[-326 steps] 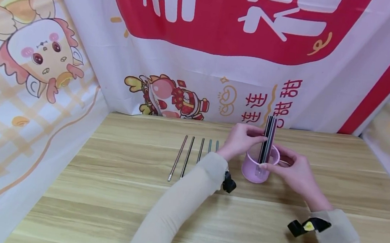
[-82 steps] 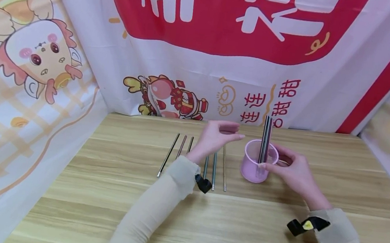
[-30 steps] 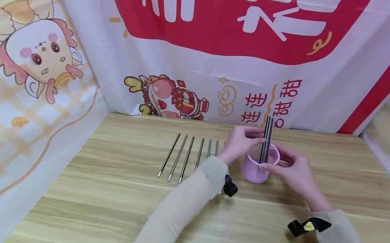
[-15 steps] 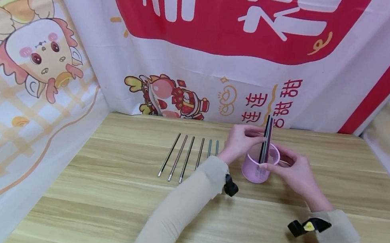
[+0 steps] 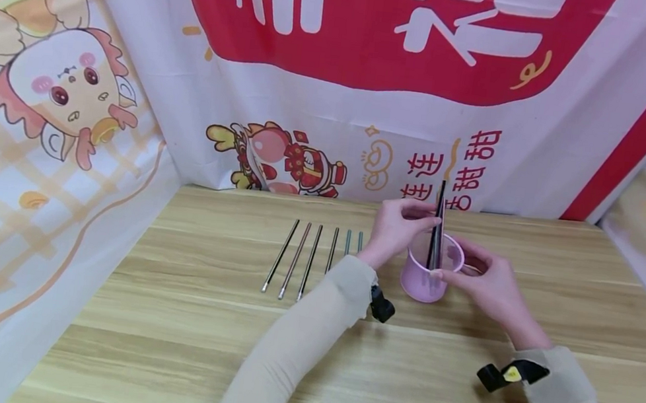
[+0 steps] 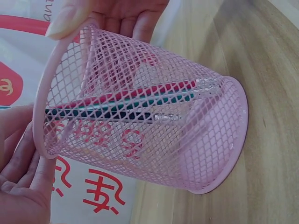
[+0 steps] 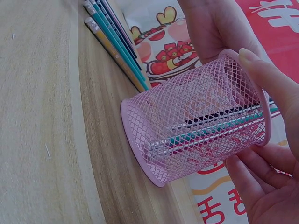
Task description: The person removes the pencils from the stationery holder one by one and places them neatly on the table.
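Pencils already lay mid-frame on the tabletop; three were still in the cup. Your left fingers pinched the black pencil; your right fingers gripped the cup.

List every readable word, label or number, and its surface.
"连", repeated, in red on the white printed fabric backdrop.
"甜", repeated, on the same backdrop.
Its red panel's large white characters: cropped.
Grey lettering, left wrist view: cropped, unclear.
Small yellow sticker on the black wristband: too small.
Round pink mesh cup, slim multicoloured pencils: none legible.
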The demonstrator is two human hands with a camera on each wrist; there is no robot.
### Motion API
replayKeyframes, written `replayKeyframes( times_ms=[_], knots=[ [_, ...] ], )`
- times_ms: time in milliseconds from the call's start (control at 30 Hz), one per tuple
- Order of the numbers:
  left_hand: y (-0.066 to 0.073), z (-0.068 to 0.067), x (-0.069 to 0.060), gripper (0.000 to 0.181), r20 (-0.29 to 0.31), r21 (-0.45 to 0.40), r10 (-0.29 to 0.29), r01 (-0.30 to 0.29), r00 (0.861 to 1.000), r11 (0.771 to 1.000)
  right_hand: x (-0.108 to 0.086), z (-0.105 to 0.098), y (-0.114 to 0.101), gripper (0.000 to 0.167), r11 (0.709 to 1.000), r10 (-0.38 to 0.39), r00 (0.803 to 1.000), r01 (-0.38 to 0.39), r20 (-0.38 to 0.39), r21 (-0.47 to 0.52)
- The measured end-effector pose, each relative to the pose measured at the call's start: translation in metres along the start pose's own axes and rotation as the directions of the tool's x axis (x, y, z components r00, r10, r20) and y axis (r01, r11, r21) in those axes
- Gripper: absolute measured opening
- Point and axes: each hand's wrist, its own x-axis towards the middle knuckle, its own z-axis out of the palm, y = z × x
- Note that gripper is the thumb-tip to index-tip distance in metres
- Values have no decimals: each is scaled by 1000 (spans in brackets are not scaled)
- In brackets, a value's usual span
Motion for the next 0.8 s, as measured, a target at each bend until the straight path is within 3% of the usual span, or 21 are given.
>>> replayKeyframes(
  times_ms=[167,800],
  knots=[
    [3,-2,1,27,-15,-54,-1,0,1000,999,0,0,-2,79,1000,-12,1000,12,-6,-1],
    [13,-15,-2,26,-54,-121,52,-58,997,991,0,1,1,78,998,-38,999,39,-11,43]
  ],
)
